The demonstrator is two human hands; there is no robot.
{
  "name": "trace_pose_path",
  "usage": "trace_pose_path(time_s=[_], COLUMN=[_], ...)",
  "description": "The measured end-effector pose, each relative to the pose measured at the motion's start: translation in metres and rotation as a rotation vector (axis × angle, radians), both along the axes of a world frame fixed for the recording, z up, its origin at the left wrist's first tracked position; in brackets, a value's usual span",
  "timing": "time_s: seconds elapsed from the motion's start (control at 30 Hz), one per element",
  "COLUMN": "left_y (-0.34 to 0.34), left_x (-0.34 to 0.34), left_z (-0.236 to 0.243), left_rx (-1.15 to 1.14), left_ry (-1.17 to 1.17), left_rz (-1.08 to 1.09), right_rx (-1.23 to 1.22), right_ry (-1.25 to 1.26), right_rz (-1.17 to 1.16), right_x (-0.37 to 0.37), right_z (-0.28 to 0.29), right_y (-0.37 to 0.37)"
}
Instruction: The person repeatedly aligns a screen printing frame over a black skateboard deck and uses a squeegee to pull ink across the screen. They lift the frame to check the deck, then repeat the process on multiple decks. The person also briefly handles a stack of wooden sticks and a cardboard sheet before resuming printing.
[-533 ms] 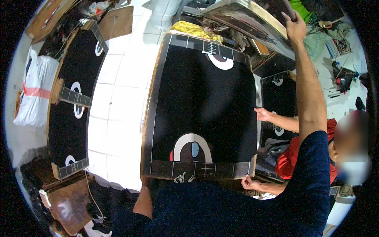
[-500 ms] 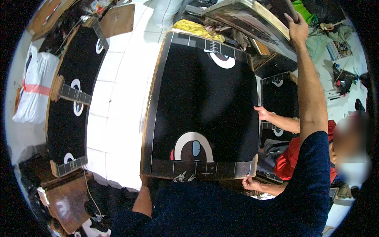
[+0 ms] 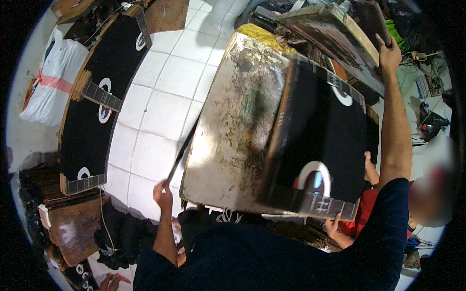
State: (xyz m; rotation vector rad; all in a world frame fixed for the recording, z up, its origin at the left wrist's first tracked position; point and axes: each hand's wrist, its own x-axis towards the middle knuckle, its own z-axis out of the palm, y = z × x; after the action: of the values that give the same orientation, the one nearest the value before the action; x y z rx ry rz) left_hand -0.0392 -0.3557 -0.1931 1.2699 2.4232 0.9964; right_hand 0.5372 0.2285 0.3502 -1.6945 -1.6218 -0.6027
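Note:
My left hand [image 3: 163, 194] is closed around the lower end of a thin dark strip [image 3: 180, 157] beside the worktable's left edge. Up at the far right, my right hand [image 3: 390, 54] grips a dark flat bar [image 3: 376, 22] at the edge of a tilted, paint-stained framed panel [image 3: 335, 36]. Between my arms, a black panel with printed cartoon eyes [image 3: 320, 131] lies slanted over the right side of the stained worktable [image 3: 228, 131]. A co-worker's hands [image 3: 335, 227] hold its near and right edges; neither of my hands touches it.
Another long black panel with eye prints [image 3: 90, 131] lies at the left, across white floor tiles [image 3: 158, 116]. A white sack [image 3: 58, 80] sits beyond it. Yellow cloth [image 3: 262, 36] hangs at the table's far end. A co-worker in red [image 3: 361, 213] is close on the right.
The black panel has shifted right in the co-worker's hands, uncovering the stained worktable. My left hand has left the near-left corner and now holds the dark strip. My right hand keeps its grip.

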Motion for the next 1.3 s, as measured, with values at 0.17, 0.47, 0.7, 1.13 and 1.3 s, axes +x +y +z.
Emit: trace_pose_path(time_s=[0.17, 0.47, 0.7, 1.13, 1.3], left_y=[0.121, 0.256, 0.157, 0.091, 0.118], left_x=[-0.011, 0.033, 0.127, 0.367, 0.197], left_z=[0.078, 0.312, 0.408, 0.249, 0.185], left_rx=[0.066, 0.551, 0.747, 0.346, 0.154], left_ry=[-0.325, 0.090, 0.381, 0.410, 0.181], left_rz=[0.018, -0.104, -0.322, -1.255, -0.424], right_rx=[-0.064, -0.059, 0.064, 0.067, -0.054], right_ry=[0.026, -0.030, 0.067, 0.027, 0.154], right_rz=[-0.004, -0.022, 0.062, -0.008, 0.065], right_x=[-0.005, -0.022, -0.058, -0.059, -0.060], right_z=[0.005, 0.004, 0.014, 0.004, 0.005], right_y=[-0.002, -0.010, -0.054, -0.059, -0.062])
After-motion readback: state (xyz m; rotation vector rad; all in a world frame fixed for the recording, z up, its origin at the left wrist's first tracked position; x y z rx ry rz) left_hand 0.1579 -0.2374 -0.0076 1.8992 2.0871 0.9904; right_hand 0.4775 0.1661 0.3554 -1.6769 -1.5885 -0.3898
